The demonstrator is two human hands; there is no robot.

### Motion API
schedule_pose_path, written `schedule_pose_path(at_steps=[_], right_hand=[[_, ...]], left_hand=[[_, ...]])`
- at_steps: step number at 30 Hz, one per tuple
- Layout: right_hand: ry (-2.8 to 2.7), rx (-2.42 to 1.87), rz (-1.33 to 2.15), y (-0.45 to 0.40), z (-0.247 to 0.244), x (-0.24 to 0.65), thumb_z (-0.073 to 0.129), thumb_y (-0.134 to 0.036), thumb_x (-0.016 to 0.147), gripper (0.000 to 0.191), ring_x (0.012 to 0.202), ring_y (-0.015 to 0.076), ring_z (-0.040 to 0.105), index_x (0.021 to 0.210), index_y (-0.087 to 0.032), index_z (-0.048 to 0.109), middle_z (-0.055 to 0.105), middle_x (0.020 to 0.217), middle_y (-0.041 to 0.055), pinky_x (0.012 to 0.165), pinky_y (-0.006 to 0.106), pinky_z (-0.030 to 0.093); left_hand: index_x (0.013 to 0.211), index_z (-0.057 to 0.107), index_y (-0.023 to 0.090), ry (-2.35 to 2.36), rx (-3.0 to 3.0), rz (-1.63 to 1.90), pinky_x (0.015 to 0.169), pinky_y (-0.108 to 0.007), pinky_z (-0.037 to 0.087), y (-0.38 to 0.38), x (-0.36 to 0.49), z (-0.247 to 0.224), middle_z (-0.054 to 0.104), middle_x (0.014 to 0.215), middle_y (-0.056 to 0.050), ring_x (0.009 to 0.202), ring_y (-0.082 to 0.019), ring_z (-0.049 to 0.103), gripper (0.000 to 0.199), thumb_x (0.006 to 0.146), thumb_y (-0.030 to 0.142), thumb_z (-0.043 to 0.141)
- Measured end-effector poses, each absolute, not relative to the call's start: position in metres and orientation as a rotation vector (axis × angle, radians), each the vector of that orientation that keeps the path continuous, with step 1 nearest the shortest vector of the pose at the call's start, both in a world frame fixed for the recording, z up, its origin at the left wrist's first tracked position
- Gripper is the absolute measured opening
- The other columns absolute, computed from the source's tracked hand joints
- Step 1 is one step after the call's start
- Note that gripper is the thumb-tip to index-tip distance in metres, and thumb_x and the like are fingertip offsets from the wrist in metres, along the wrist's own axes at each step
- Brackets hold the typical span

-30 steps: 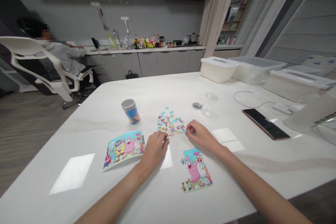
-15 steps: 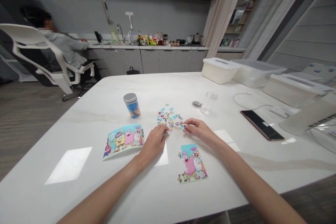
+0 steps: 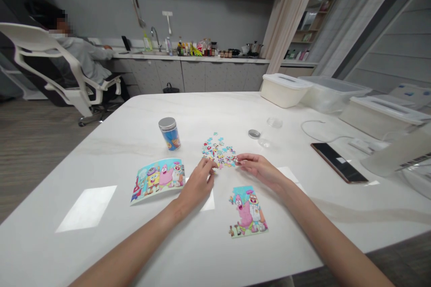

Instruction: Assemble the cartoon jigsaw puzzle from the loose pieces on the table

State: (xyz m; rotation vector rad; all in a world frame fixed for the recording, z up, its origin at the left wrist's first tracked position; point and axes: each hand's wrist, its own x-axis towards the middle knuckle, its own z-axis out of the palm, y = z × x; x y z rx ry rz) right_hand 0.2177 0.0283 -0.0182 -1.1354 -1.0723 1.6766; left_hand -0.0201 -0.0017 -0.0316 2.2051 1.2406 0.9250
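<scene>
A loose heap of small jigsaw puzzle pieces (image 3: 220,150) lies on the white table. My left hand (image 3: 201,178) rests at the near left edge of the heap, fingers bent down over the pieces and thumb apart from them. On the heap's right side, my right hand (image 3: 259,169) has thumb and fingertips together at a puzzle piece (image 3: 237,159), partly hidden. Between my forearms sits a partly assembled puzzle (image 3: 249,211) with a pink starfish and another cartoon figure; its left edge is ragged. A curled picture sheet (image 3: 158,180) with the cartoon figures is left of my left hand.
A jar with a blue cartoon label (image 3: 170,134) stands behind the sheet. A metal lid (image 3: 254,134) and a clear jar (image 3: 270,133) lie right of the heap. Farther right are a phone (image 3: 338,162), a cable and lidded bins (image 3: 286,91). A person sits in a white chair (image 3: 76,71).
The view has shifted slightly. Both hands stay at the heap with only small finger movements; the assembled puzzle and the sheet remain in place.
</scene>
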Motion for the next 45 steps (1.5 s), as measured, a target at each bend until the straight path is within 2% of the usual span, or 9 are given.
schedule_pose_path(at_steps=[6, 11, 17, 21, 27, 33, 38, 42, 45], right_hand=[[-1.11, -1.112, 1.652, 0.0262, -0.016, 0.2168, 0.087, -0.026, 0.058, 0.032, 0.076, 0.0116, 0.06, 0.084, -0.02, 0.069, 0.066, 0.085, 0.0006, 0.076, 0.027, 0.05], [-1.066, -1.105, 1.727, 0.026, -0.014, 0.2153, 0.084, -0.033, 0.066, 0.032, 0.067, 0.0106, 0.059, 0.09, -0.019, 0.07, 0.067, 0.082, 0.0015, 0.069, 0.026, 0.051], [-1.041, -1.132, 1.763, 0.0255, -0.0158, 0.2156, 0.083, -0.03, 0.066, 0.031, 0.082, 0.0151, 0.066, 0.09, -0.018, 0.068, 0.07, 0.09, 0.0057, 0.081, 0.03, 0.053], [-1.124, -1.122, 1.72, 0.024, -0.0152, 0.2152, 0.084, -0.026, 0.063, 0.03, 0.084, 0.0141, 0.064, 0.087, -0.019, 0.066, 0.066, 0.091, 0.0035, 0.088, 0.031, 0.051], [-1.143, -1.161, 1.699, 0.0229, -0.0139, 0.2157, 0.084, -0.021, 0.06, 0.033, 0.08, 0.0122, 0.061, 0.088, -0.02, 0.066, 0.063, 0.089, 0.0009, 0.079, 0.028, 0.051], [-1.059, -1.176, 1.711, 0.0208, -0.0103, 0.2153, 0.084, -0.015, 0.056, 0.058, 0.077, 0.0117, 0.063, 0.107, -0.027, 0.06, 0.063, 0.095, -0.0015, 0.077, 0.03, 0.051], [-1.115, -1.147, 1.71, 0.0224, -0.0118, 0.2153, 0.082, -0.021, 0.061, 0.039, 0.073, 0.0115, 0.059, 0.096, -0.021, 0.066, 0.06, 0.079, -0.0023, 0.078, 0.029, 0.05], [-1.081, -1.141, 1.722, 0.0235, -0.0141, 0.2145, 0.083, -0.023, 0.063, 0.025, 0.071, 0.0111, 0.057, 0.084, -0.019, 0.071, 0.06, 0.078, -0.0005, 0.078, 0.029, 0.05], [-1.045, -1.125, 1.741, 0.0236, -0.0142, 0.2139, 0.084, -0.025, 0.064, 0.022, 0.074, 0.0119, 0.059, 0.083, -0.019, 0.074, 0.063, 0.081, 0.0016, 0.078, 0.028, 0.05]], left_hand=[[0.101, 0.05, 0.021, 1.314, 2.198, 0.916, 0.091, -0.038, 0.048, -0.0027, -0.0199, -0.0314, 0.053, 0.109, -0.005, 0.102, -0.02, 0.057, 0.033, 0.078, -0.001, 0.044], [0.101, 0.05, 0.022, 1.276, 2.194, 0.892, 0.088, -0.037, 0.049, -0.0027, -0.0197, -0.0311, 0.053, 0.107, -0.004, 0.095, -0.018, 0.06, 0.035, 0.077, -0.002, 0.044], [0.098, 0.05, 0.021, 1.276, 2.184, 0.913, 0.087, -0.034, 0.049, -0.0042, -0.0187, -0.0266, 0.053, 0.105, -0.004, 0.096, -0.018, 0.06, 0.035, 0.073, -0.003, 0.047], [0.097, 0.049, 0.022, 1.26, 2.203, 0.899, 0.087, -0.036, 0.049, -0.0035, -0.0192, -0.0271, 0.054, 0.105, -0.004, 0.097, -0.018, 0.06, 0.033, 0.074, -0.002, 0.045], [0.097, 0.049, 0.022, 1.23, 2.179, 0.916, 0.085, -0.034, 0.05, -0.0021, -0.0191, -0.0308, 0.052, 0.102, -0.003, 0.092, -0.016, 0.06, 0.034, 0.073, -0.002, 0.047], [0.096, 0.05, 0.022, 1.152, 2.164, 0.971, 0.081, -0.031, 0.051, -0.0018, -0.019, -0.0306, 0.05, 0.101, -0.003, 0.091, -0.015, 0.057, 0.034, 0.074, -0.003, 0.046], [0.095, 0.053, 0.021, 1.155, 2.129, 0.984, 0.073, -0.029, 0.053, -0.0021, -0.0193, -0.0306, 0.048, 0.102, -0.003, 0.082, -0.013, 0.056, 0.03, 0.076, -0.001, 0.048], [0.095, 0.053, 0.021, 1.164, 2.072, 0.997, 0.071, -0.027, 0.055, -0.001, -0.019, -0.0301, 0.047, 0.103, -0.003, 0.086, -0.013, 0.057, 0.027, 0.077, 0.0, 0.048], [0.093, 0.052, 0.021, 1.148, 2.059, 1.034, 0.07, -0.025, 0.056, -0.0003, -0.019, -0.0298, 0.046, 0.103, -0.004, 0.091, -0.014, 0.056, 0.026, 0.078, 0.0, 0.047]])
